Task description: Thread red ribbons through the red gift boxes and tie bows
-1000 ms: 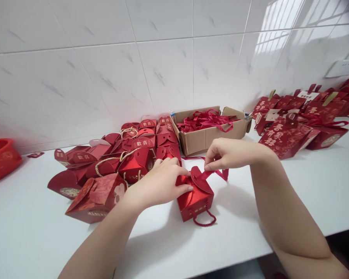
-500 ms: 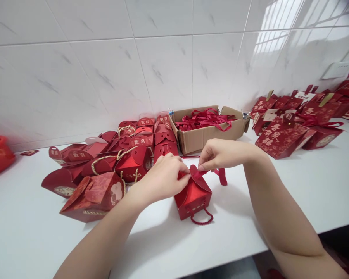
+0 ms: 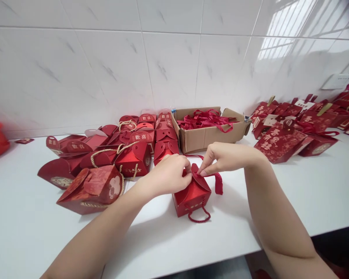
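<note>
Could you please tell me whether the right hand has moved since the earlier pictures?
Yes, slightly: judged against the carton, the right hand has shifted to the left and towards the person wearing the camera.

The box (image 3: 189, 197) is bright red, with small pale letters on its front; its cord (image 3: 199, 221) is of darker red. The ribbon (image 3: 219, 184) is crimson, and the ribbons (image 3: 203, 119) in the brown carton (image 3: 196, 140) are nearly the same. The mottled red box (image 3: 84, 195) carries a pale pink figure, and the rope (image 3: 100, 154) is straw-coloured. The table (image 3: 17, 221) is plain white; the wall (image 3: 174, 58) is white with grey streaks.
</note>
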The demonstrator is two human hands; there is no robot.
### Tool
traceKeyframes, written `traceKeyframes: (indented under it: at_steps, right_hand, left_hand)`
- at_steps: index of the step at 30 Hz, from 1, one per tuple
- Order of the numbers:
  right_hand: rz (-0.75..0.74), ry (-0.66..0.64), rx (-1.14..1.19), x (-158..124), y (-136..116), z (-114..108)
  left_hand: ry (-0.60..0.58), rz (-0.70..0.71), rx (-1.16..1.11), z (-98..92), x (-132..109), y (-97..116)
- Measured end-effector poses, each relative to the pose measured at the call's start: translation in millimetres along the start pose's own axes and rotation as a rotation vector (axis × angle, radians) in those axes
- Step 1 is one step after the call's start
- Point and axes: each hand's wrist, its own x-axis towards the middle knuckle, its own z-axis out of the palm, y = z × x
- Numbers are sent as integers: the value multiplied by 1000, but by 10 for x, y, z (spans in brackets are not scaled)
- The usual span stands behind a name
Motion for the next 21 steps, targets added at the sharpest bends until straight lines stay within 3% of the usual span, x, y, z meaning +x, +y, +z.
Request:
traceKeyframes:
  at_steps: [4,9,15,18,21]
  right_hand:
    - [-56,22,32,-31,-14,-18]
    - [-120,242,154,8,-8,-6]
    - [-270,144,451,140,-33,45]
    - [-295,188,533,145,-75,61]
    - [-392,319,631,98,-113,71]
  left_hand:
    - [-11,-27,-109,-19,-18,-25]
    - [-11,-54,-424,-119,-56,-50]
    - [249,-75,-592,-337,-190,24]
    - [355,-56,-587,-441,-294,70]
    - [327,-82,-542,-482,-389,62]
